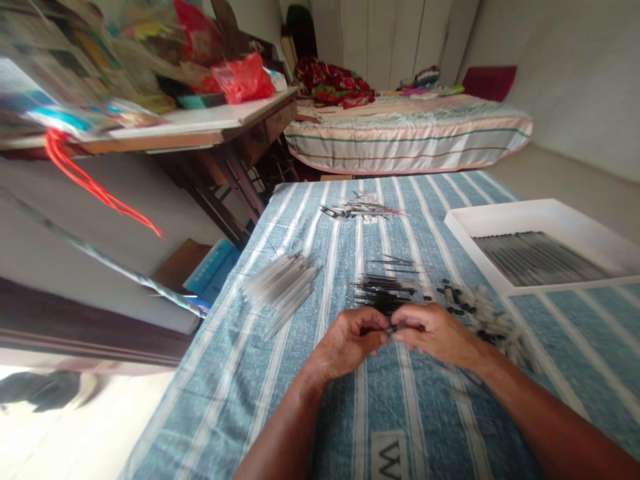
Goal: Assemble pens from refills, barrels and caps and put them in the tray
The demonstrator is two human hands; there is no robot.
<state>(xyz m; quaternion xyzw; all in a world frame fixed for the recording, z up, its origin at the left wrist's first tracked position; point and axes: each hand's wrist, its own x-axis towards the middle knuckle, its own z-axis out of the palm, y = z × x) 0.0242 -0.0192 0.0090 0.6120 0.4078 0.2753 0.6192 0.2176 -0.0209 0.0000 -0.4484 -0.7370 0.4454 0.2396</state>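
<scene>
My left hand [350, 340] and my right hand [433, 333] meet over a blue-and-white striped cloth [350, 413], fingers pinched together on a small dark pen part [393, 328] held between them. Just beyond my fingers lies a heap of thin black refills [383, 293]. A pile of clear pen barrels [283, 283] rests to the left of my left hand. Small dark and pale pen pieces [475, 310] are scattered to the right of my right hand.
A white tray [500, 217] with rows of dark finished pens stands at the right. More thin parts [360, 208] lie farther back on the cloth. A cluttered wooden table [210, 127] is at the left, a bed [410, 133] behind.
</scene>
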